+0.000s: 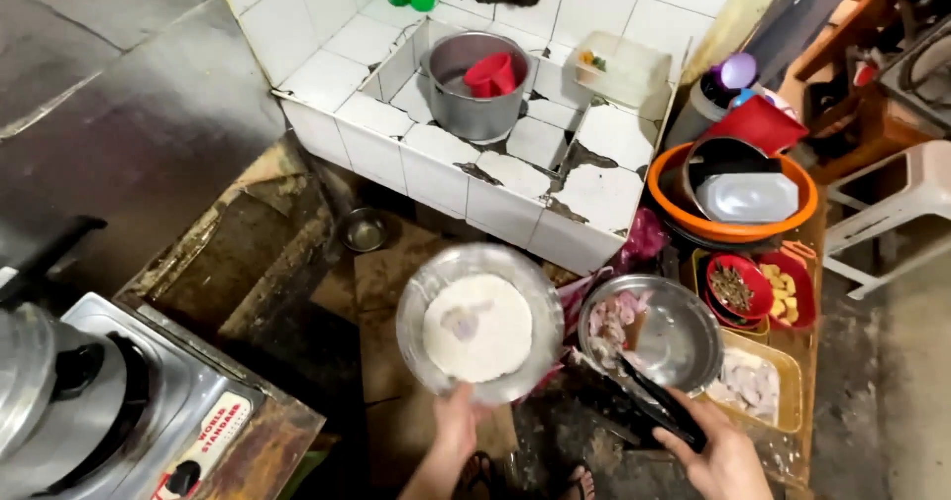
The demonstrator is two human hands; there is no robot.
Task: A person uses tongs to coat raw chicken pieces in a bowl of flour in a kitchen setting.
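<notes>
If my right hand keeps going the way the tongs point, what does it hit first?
Most likely the pale meat pieces in the steel bowl: the right hand aims the black tongs up-left into it. Depth is unclear.

stove (109, 411) cropped, red bowl's contents (733, 287) indistinct

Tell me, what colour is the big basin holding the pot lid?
Orange basin, clearest in the head view, at the right.

The left hand (458, 419) reached up from the near edge, forearm bare, fingers curled in a firm pinch. To its right, the right hand (720, 455) sat low and near, knuckles up, fingers closed in a grip.
</notes>
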